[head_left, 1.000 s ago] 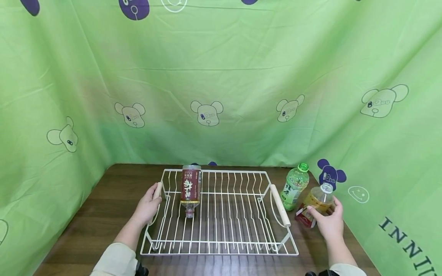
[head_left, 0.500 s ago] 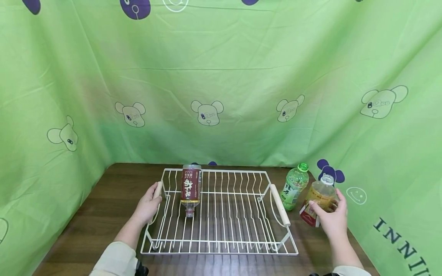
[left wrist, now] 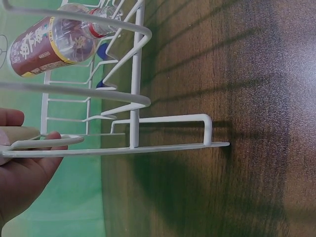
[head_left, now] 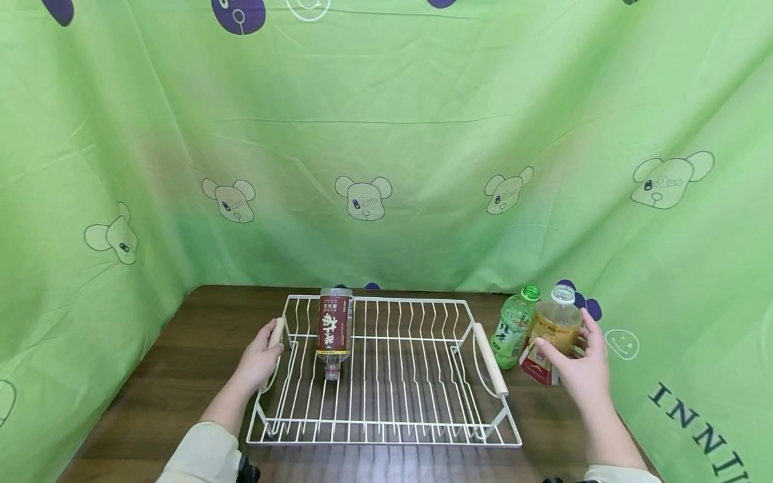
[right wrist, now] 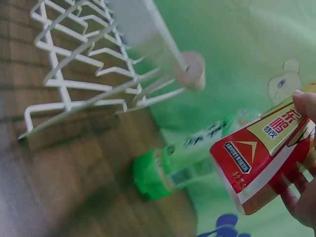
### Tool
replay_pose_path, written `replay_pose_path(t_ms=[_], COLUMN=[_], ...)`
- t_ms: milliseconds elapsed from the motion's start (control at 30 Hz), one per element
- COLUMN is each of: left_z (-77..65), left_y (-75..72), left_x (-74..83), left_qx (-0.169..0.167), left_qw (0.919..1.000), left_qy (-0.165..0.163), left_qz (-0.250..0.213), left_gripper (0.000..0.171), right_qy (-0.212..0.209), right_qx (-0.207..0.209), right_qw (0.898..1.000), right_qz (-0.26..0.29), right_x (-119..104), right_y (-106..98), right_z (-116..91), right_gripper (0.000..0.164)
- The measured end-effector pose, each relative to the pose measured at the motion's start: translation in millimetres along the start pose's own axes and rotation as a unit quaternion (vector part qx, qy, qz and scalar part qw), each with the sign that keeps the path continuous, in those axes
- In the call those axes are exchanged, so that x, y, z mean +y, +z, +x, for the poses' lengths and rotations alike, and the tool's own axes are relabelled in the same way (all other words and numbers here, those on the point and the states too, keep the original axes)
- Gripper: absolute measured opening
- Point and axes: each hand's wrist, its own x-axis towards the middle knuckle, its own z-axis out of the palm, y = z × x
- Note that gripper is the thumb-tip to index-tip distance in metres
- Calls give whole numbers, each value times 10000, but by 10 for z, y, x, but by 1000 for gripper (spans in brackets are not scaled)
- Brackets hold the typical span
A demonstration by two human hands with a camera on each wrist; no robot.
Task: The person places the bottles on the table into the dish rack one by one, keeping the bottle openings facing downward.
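Note:
A white wire dish rack (head_left: 386,424) stands on the table, with a light wooden handle on each side. My left hand (head_left: 262,355) grips its left handle (left wrist: 19,136). On the rack's left part lies a clear plastic bottle with a dark red label (head_left: 334,325), neck toward me. My right hand (head_left: 582,376) holds a clear bottle with a yellow and red label (head_left: 551,335) off the table, mouth up, thumb on the near side. Just behind it stands a green plastic bottle (head_left: 513,329), partly covered by the held bottle in the head view.
The rack's right wooden handle (head_left: 490,359) rises beside the green bottle. Beneath everything is a dark brown wooden table (head_left: 163,396). A green curtain (head_left: 386,255) with printed bear heads encloses the back and both sides.
My right hand has lifted the yellow and red bottle up from the table, and it is now closer to the green bottle. My left hand and the rack stay put.

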Motion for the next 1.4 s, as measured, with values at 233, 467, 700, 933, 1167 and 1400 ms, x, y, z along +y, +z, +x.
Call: replay_pose_path(t_ms=[233, 467, 700, 933, 1167, 1400], left_z=[3, 3, 0, -5, -6, 9], left_y=[2, -4, -6, -8, -7, -11], left_x=[3, -19, -37, -39, -40, -34], left_qx=[-6, -16, -4, -33, -28, -63], left_qw=[10000, 10000, 9998, 9997, 9997, 9998], left_qy=[-3, -3, -24, -27, -38, 1], left_qz=[12, -86, -179, -238, -232, -189], left_gripper=[64, 65, 64, 64, 64, 64], right_qy=[-551, -907, -983, -1187, -1443, -1747], right_qx=[-296, -913, -1600, -2185, -2472, -2762], right_qw=[9980, 9917, 9821, 9684, 9578, 9442], right_qz=[30, 24, -109, -168, -253, -417], right_x=[-255, -466, -656, -809, -896, -934], right_y=[41, 139, 299, 538, 753, 896], right_z=[-9, -27, -73, -156, -250, -322], right_gripper=[93, 93, 96, 95, 92, 88])
